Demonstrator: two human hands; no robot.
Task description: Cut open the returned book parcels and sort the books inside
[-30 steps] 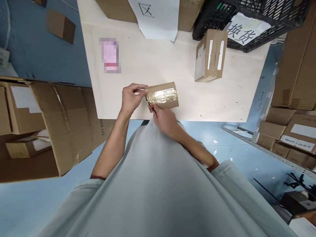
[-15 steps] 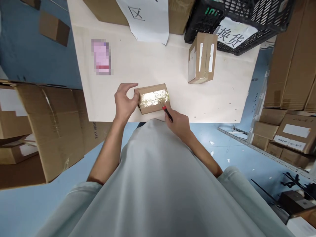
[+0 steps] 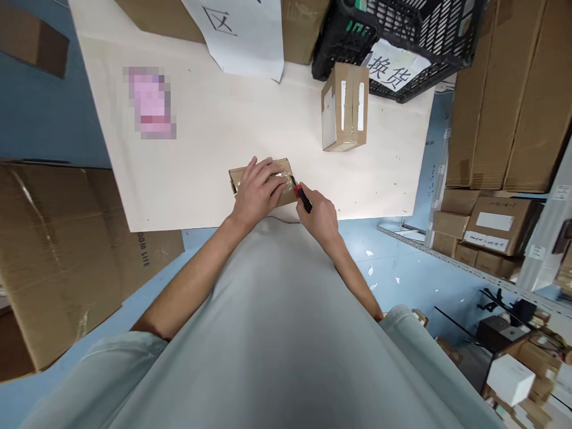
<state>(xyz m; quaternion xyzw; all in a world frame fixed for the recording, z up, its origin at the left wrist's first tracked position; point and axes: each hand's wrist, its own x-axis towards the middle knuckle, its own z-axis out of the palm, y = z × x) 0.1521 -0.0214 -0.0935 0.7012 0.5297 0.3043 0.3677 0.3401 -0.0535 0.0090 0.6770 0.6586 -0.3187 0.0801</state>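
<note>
A small cardboard box (image 3: pixel 282 171) wrapped in clear tape lies near the front edge of the pale table (image 3: pixel 201 149). My left hand (image 3: pixel 259 189) lies flat on top of it, fingers stretched out and pressing it down. My right hand (image 3: pixel 319 214) is closed round a red and black cutter (image 3: pixel 302 197), whose tip touches the box's right end.
A second small box (image 3: pixel 345 107) with white labels stands upright further back. A black plastic crate (image 3: pixel 402 36) with a paper sign sits at the back right, a white sheet (image 3: pixel 241 33) hangs at the back. Large cartons stand left and right on the blue floor.
My left hand moved from the box's left end onto its top. The cutter tip shifted from the taped top to the right end. The view swung left.
</note>
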